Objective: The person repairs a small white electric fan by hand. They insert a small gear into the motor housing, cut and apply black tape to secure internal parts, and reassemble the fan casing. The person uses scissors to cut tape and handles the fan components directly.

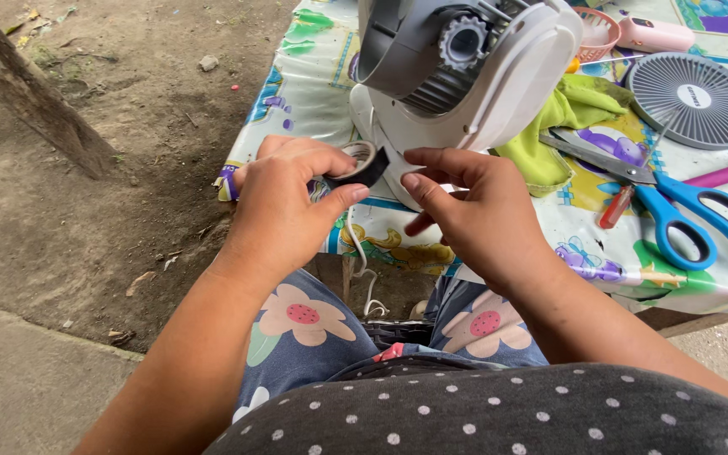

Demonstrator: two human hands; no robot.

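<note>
At the worktop's (313,84) near edge, the left hand (284,211) has its grip clamped on a roll of black tape (362,163), whose free end the right hand (473,211) at three o'clock pinches, with the white fan body (465,76) at twelve and blue scissors (676,211) farther right.
</note>
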